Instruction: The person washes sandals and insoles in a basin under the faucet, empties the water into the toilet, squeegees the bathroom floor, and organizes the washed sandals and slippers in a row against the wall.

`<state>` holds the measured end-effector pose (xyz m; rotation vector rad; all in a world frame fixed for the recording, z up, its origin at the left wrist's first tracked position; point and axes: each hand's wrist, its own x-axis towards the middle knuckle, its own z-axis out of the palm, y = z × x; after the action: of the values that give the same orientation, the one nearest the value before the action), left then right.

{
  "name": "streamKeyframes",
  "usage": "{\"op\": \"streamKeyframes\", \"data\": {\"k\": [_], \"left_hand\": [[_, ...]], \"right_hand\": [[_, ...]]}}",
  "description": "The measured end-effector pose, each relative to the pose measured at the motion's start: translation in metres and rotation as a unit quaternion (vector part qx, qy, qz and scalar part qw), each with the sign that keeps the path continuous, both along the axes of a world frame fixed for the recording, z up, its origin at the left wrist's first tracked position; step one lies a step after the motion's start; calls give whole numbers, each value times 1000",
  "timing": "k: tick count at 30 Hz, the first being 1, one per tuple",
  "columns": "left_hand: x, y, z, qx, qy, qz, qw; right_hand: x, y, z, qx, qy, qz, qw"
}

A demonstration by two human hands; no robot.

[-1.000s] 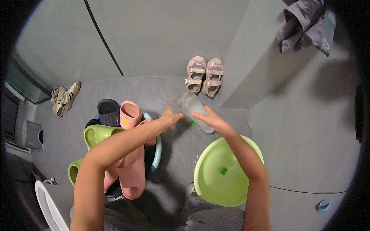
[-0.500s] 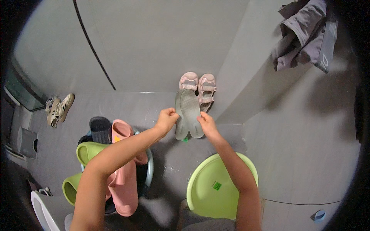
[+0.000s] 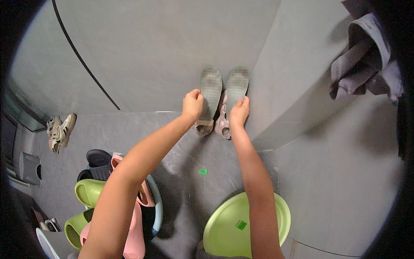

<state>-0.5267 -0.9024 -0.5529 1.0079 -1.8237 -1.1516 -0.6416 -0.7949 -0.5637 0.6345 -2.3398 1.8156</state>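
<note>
Two grey-green shoe insoles are upright over the pair of pink sandals (image 3: 223,123), close to the wall. My left hand (image 3: 192,104) grips the left insole (image 3: 211,88) by its outer edge, with the fingers closed. The right insole (image 3: 237,82) is in my right hand (image 3: 239,113), held at its lower outer part. The insoles stand apart, side by side, and cover the front of the sandals. Only the sandals' heel ends and a strap show; whether the insoles touch the wall I cannot tell.
A light green basin (image 3: 224,224) stands near my right forearm. At left, a blue-rimmed tub (image 3: 158,207) holds pink, green and black slippers. Striped sneakers (image 3: 64,129) sit farther left. Grey clothing (image 3: 362,60) hangs at upper right. A green sticker (image 3: 202,172) lies on the floor.
Both hands have moved farther away, toward the wall. The insoles, overlapping before, are now parted and over the sandals. The view has shifted too.
</note>
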Motion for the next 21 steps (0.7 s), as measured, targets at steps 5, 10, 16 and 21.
{"op": "streamKeyframes", "data": {"k": [5, 10, 16, 21], "left_hand": [[-8, 6, 3, 58, 20, -20, 998], [2, -11, -10, -75, -50, -46, 995], [11, 5, -8, -103, -114, -80, 985], [59, 0, 10, -138, -127, -99, 977]], "right_hand": [[-12, -1, -26, -30, 36, -8, 999], [7, -4, -16, -15, 22, 7, 1000], [20, 6, -15, 25, 144, -42, 988], [51, 10, -6, 87, 156, -5, 984]]}}
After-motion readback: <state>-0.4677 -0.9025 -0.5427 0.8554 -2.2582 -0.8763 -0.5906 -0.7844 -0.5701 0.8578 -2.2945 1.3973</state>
